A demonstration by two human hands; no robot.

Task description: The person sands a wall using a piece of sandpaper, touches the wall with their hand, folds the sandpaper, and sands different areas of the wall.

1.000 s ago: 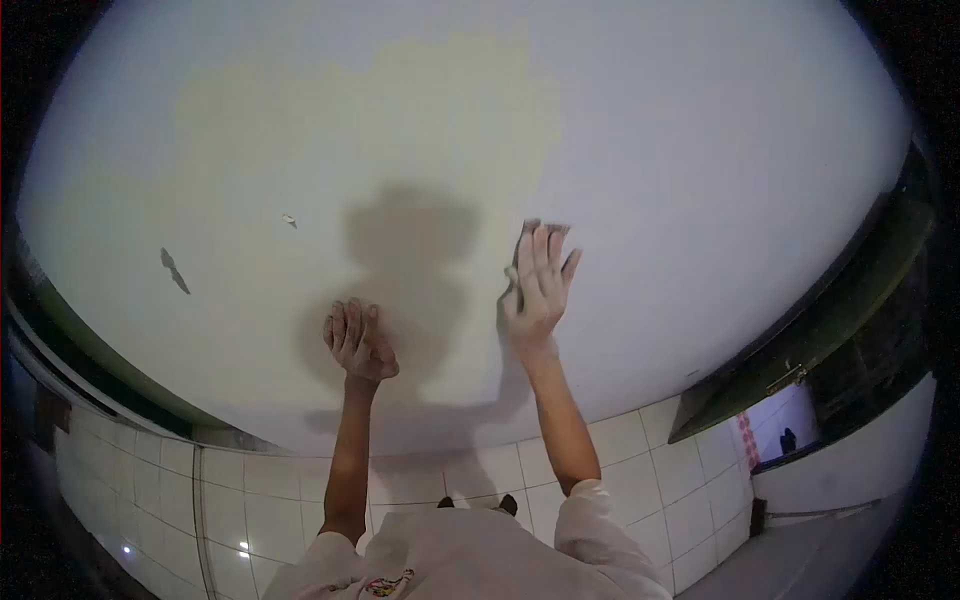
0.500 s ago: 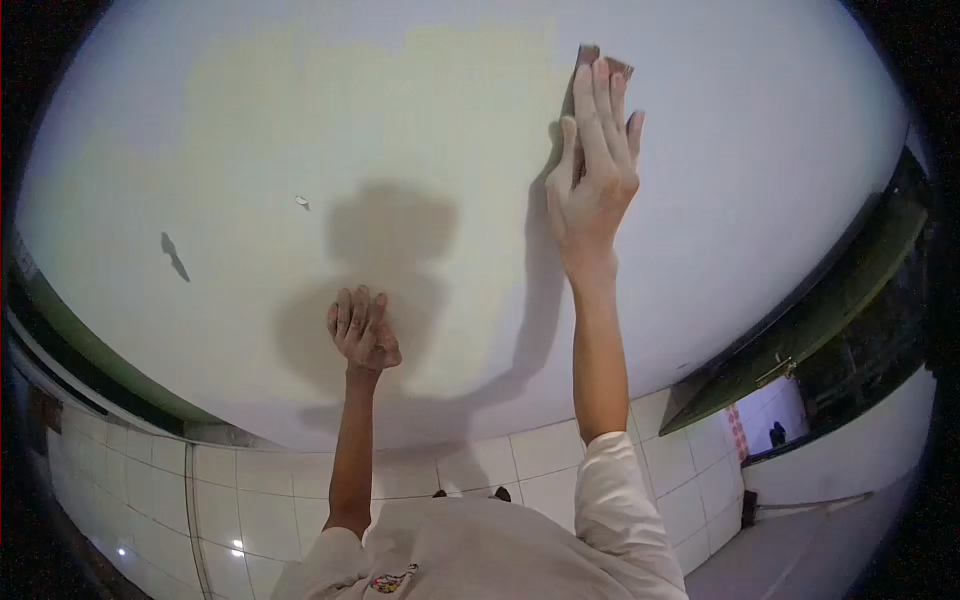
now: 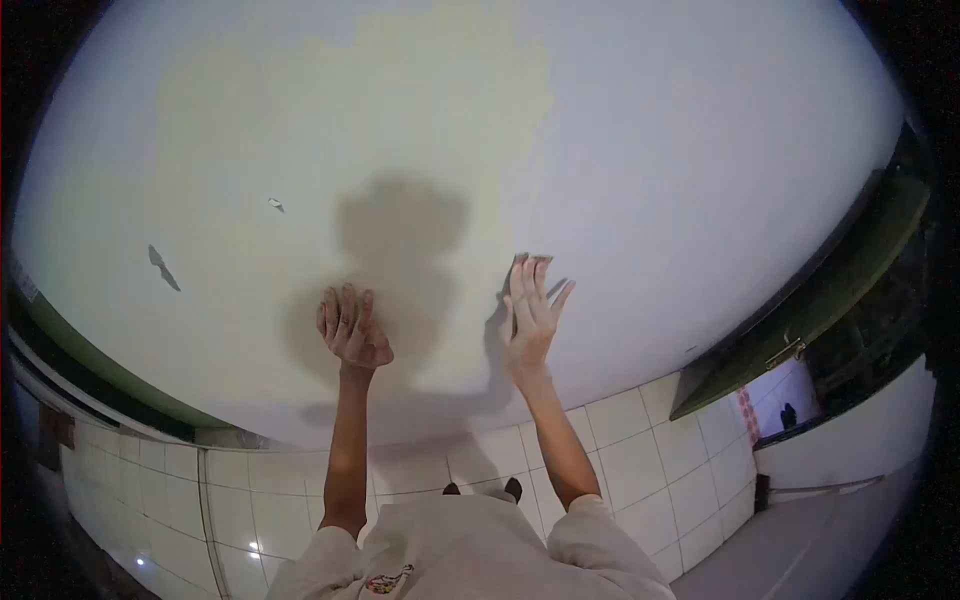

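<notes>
My right hand point(image 3: 532, 330) lies against the pale wall point(image 3: 650, 200), fingers stretched upward and the thumb out to the side. Under its fingertips is a small brown piece of sandpaper point(image 3: 543, 259), mostly covered by the fingers. Lower to the left, my left hand point(image 3: 352, 335) is raised in front of the wall with its fingers loosely bent and slightly apart. Nothing shows in it, and whether it touches the wall I cannot tell. A yellowish patch point(image 3: 430, 100) spreads over the wall's left and middle; the right part looks whiter.
A small chip or hook point(image 3: 276, 204) marks the wall at left, with a dark shadow below it. White floor tiles point(image 3: 610, 430) run along the wall's foot. At right stands a green door point(image 3: 800, 320) with a metal latch, beside a doorway.
My right hand has slid down the wall and a little left, bringing the sandpaper with it. My left hand has stayed almost in place.
</notes>
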